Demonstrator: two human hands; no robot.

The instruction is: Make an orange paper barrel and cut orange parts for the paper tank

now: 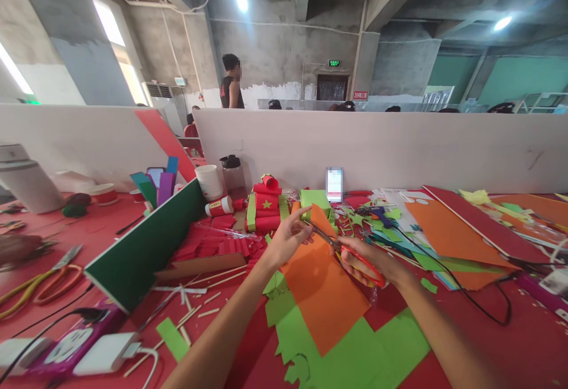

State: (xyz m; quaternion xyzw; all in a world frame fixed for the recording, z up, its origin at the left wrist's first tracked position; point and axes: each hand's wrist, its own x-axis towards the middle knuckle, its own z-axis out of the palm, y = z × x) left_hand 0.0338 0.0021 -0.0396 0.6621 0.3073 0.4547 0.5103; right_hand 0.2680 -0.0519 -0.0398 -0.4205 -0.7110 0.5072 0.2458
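head view: right hand (361, 265) grasping scissors (327, 239) by red-and-yellow handles, blades pointing toward left hand (288, 238). left hand: fingers bent close to blade tips; whether they pinch anything, cannot tell. orange sheet (326, 300) below hands, overlying green paper (355, 350) on red worktop (532, 347). dark green board (151, 247) standing to left; beyond hands, red paper model (266, 203) with yellow star; phone (334, 185) upright before white partition (399, 146).

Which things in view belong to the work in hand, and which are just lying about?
Seemingly in use:
right hand, gripping scissors
left hand, near the blade tips
orange sheet, beneath both hands
green paper, under that sheet, perhaps

Apparently lying about:
phone
cup stack
lidded bottle
green board
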